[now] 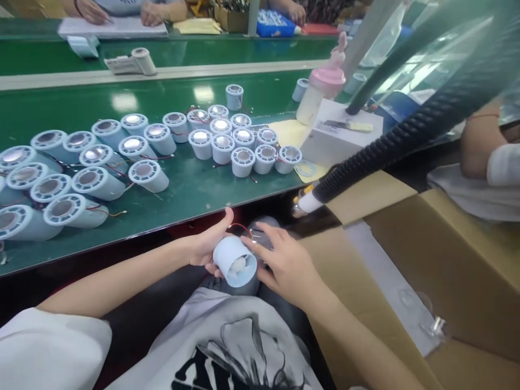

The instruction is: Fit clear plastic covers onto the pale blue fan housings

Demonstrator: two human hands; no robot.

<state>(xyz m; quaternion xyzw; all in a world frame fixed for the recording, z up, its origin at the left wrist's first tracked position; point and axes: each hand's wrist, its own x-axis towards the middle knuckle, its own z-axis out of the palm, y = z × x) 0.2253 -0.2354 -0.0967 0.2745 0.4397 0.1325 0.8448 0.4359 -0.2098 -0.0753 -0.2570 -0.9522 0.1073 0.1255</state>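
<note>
Above my lap, my left hand (209,244) holds a light-blue cylindrical fan housing (228,250), thumb raised and the other fingers curled beneath it. The open end of the housing faces down toward me and shows a pale hub with blades inside. My right hand (286,262) is at the housing's right side, fingers stretched out and apart, with a fingertip at or very near its wall. A thin red wire (246,226) loops up behind the housing between both hands. Several similar light-blue fan housings (145,172) with wires are on the green bench ahead.
The green bench (182,197) has its edge just beyond my hands. A black corrugated hose (365,143) slants down from the upper right. At right are an open cardboard box (439,260), a white box (345,127) and a pink-topped bottle (320,89). Other people's hands (154,13) are across the bench.
</note>
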